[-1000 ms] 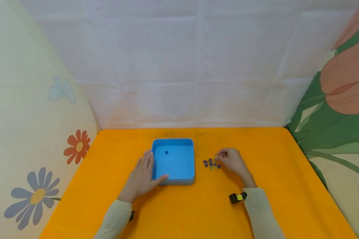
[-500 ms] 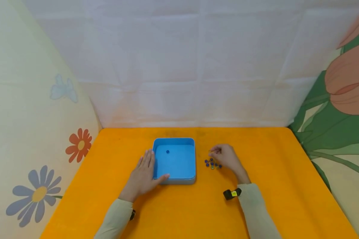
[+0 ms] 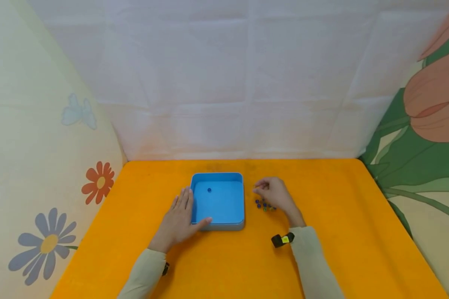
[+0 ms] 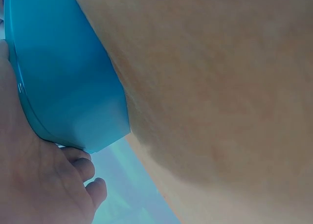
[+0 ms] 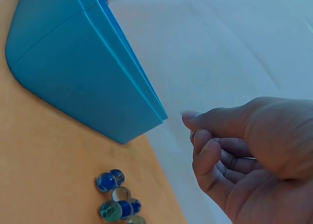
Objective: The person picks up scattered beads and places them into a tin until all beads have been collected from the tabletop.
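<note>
A square blue box stands on the orange table, with one dark blue marble on its floor. My left hand rests against the box, its straight fingers along the left wall and its thumb over the front rim. Right of the box, my right hand is raised above a cluster of marbles. Its thumb and index finger pinch a marble, almost wholly hidden by the fingertips. In the right wrist view the loose marbles are blue, green and clear.
The orange tabletop reaches back to a white cloth. Cloth printed with flowers hangs at both sides. A black strap camera sits on the right wrist.
My right hand has lifted from the marble cluster with a marble and moved left, toward the box. My left hand and the box have stayed put.
</note>
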Tool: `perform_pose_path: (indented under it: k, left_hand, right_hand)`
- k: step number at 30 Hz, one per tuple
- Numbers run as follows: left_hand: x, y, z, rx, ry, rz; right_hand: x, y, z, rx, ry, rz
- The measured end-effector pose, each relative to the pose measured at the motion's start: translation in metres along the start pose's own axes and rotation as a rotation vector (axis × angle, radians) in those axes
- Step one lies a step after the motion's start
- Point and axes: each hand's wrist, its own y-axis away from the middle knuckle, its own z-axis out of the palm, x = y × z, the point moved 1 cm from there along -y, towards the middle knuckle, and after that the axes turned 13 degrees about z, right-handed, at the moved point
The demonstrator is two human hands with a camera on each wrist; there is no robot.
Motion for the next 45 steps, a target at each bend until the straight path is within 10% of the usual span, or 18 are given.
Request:
perform_pose_path:
  k: [45]
  left_hand:
    - [-0.001, -0.001, 0.001, -0.007, -0.001, -0.010]
  right_hand:
    - [-0.038, -0.012, 0.032, -0.091, -0.033, -0.082]
